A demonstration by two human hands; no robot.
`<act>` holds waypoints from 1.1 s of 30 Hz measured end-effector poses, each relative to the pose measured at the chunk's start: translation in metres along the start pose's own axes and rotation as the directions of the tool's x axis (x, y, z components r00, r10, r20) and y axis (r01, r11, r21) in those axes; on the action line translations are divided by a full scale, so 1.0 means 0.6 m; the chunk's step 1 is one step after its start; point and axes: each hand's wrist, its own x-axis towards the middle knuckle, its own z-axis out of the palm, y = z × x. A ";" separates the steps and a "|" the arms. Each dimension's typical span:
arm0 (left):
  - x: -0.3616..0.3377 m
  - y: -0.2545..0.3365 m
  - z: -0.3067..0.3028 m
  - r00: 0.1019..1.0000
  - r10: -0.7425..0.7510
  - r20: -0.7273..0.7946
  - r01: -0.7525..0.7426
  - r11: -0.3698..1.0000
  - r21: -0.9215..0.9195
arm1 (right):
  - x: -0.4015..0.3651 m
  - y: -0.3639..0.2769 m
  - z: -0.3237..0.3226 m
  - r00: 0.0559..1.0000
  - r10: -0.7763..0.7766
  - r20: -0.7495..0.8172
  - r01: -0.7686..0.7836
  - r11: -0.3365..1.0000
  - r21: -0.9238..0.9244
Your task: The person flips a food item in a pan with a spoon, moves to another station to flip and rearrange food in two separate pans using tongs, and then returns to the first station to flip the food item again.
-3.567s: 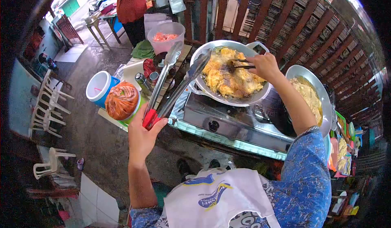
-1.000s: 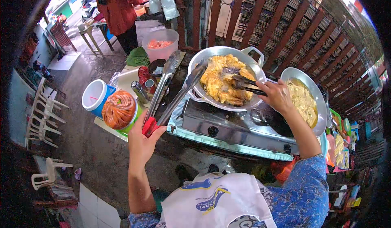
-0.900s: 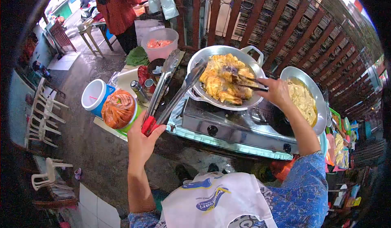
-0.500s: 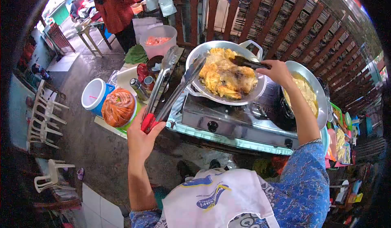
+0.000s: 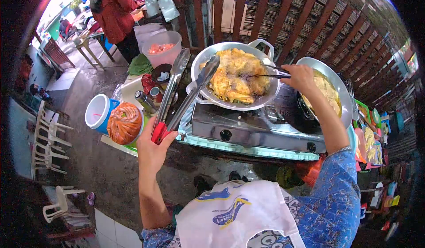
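My left hand (image 5: 152,148) grips the red end of long metal tongs (image 5: 183,93), whose arms reach up toward the rim of a metal wok (image 5: 203,57). The wok sits on a gas stove (image 5: 248,128) and holds yellow fried food (image 5: 234,77). My right hand (image 5: 301,77) holds small dark tongs (image 5: 272,73), tips over the food's right side. A second wok (image 5: 330,77) with pale yellow food stands to the right, partly hidden by my right arm.
Left of the stove are a blue and white tub (image 5: 97,113), a bag of orange food (image 5: 125,123), metal cans (image 5: 141,99) and a clear tub of pink pieces (image 5: 161,49). A person in red (image 5: 113,13) stands at the far left. Wooden slats (image 5: 310,22) rise behind.
My right hand lowered the small tongs from the wok's far rim onto the right side of the food. The left hand kept its hold on the long tongs.
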 end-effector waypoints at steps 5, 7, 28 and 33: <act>0.002 -0.001 0.004 1.000 -0.014 0.022 0.013 0.999 0.034 | -0.022 -0.005 -0.045 1.000 0.021 -0.023 -0.020 0.999 0.046; 0.002 0.000 0.004 0.999 -0.021 0.030 0.020 1.000 0.023 | -0.048 -0.006 -0.074 0.995 -0.053 0.079 0.052 0.998 0.026; -0.003 0.006 -0.011 1.000 -0.011 0.008 0.010 0.998 0.065 | -0.073 -0.049 -0.090 0.998 -0.051 0.045 0.038 0.967 0.254; 0.004 0.000 -0.005 1.000 -0.005 0.027 0.004 0.999 0.033 | -0.061 -0.066 -0.037 0.990 -0.088 0.110 0.069 0.983 0.173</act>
